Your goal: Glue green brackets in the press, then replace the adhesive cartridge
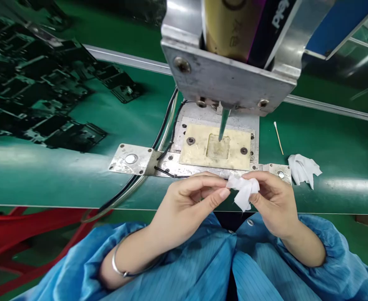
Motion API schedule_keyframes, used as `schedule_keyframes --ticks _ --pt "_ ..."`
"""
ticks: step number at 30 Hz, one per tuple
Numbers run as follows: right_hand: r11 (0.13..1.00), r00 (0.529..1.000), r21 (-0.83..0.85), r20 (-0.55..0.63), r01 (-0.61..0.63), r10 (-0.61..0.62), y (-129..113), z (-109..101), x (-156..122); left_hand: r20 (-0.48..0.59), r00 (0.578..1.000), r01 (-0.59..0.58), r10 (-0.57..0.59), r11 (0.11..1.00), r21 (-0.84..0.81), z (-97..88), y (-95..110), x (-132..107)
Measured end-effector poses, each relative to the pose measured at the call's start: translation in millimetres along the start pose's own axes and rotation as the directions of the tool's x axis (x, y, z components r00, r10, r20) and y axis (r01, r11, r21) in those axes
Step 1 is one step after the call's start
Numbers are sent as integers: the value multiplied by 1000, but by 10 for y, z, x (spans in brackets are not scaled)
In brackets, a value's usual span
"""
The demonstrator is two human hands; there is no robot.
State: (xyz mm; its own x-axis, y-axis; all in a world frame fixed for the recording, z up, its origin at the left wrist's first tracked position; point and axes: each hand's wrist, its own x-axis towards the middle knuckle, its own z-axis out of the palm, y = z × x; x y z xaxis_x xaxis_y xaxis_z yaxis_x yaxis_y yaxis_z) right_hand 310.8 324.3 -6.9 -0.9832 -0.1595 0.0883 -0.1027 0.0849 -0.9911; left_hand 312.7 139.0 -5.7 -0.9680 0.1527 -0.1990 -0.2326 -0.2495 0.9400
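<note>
Both my hands meet at the near edge of the green bench, pinching a small crumpled white wipe (243,190). My left hand (187,205) grips its left end between thumb and fingers. My right hand (273,200) holds its right side with curled fingers. Just beyond them sits a metal fixture with a yellowish plate (199,156) that has a square recess. A thin metal tip (224,123) hangs over that recess from the machine head (228,79) above.
A second crumpled white wipe (303,168) and a cotton swab (278,138) lie right of the fixture. A heap of black plastic parts (42,96) fills the far left. Black cables (163,133) run from the fixture over the bench edge. A red frame (24,234) shows below left.
</note>
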Motion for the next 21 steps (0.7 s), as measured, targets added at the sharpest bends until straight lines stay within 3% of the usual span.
schedule_keyframes --ticks 5,11,14,18,21 --pt "973 972 -101 -127 -209 196 183 23 163 -192 981 -11 36 991 130 -80 -113 30" --pt "993 980 -37 -170 -111 103 389 152 563 -326 936 -66 131 977 204 -245 -187 161" --pt "992 979 -51 -177 -116 105 402 217 628 -285 953 -50 107 979 199 -249 -170 312" --pt "991 988 -72 -116 -109 100 341 328 552 -130 990 -32 53 987 160 -133 -189 401" --pt "950 998 -306 -43 -62 52 287 276 480 -55 997 -46 59 975 218 -107 -198 297"
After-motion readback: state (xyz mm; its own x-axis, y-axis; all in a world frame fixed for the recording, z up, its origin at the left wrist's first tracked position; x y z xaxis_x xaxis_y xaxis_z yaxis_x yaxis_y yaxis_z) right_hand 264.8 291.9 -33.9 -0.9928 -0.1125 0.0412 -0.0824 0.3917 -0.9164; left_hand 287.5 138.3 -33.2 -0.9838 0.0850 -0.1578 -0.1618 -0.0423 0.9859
